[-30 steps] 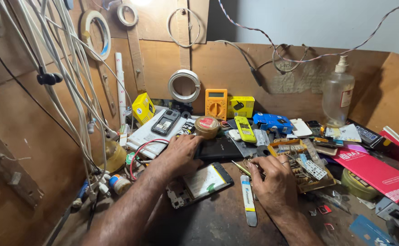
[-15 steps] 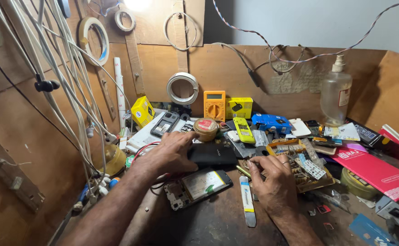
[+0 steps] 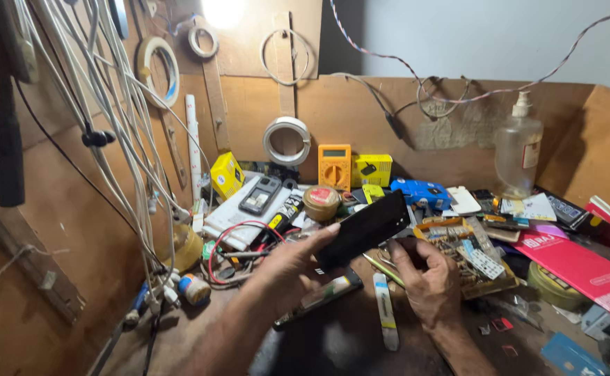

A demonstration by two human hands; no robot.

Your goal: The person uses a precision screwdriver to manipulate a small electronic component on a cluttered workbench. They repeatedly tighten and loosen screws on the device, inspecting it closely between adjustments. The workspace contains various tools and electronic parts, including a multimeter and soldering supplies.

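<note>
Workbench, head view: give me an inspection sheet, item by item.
Surface: wooden workbench, dark, crowded.
Job's things: black phone-like slab lifted, tilted; opened phone lying beneath it.
Clutter: orange multimeter, yellow boxes, round tin, pump bottle, red booklet.
Grippers: left hand grips the slab; right hand beside it, contents unclear.
Cables: white cable bundle hanging left; twisted wire overhead.
Surroundings: tape rolls on wooden back panel.

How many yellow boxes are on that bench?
2. One yellow box stands tilted at the back left beside the white papers; the other yellow box stands against the back board, right of the orange multimeter. Clutter may hide more.
</note>
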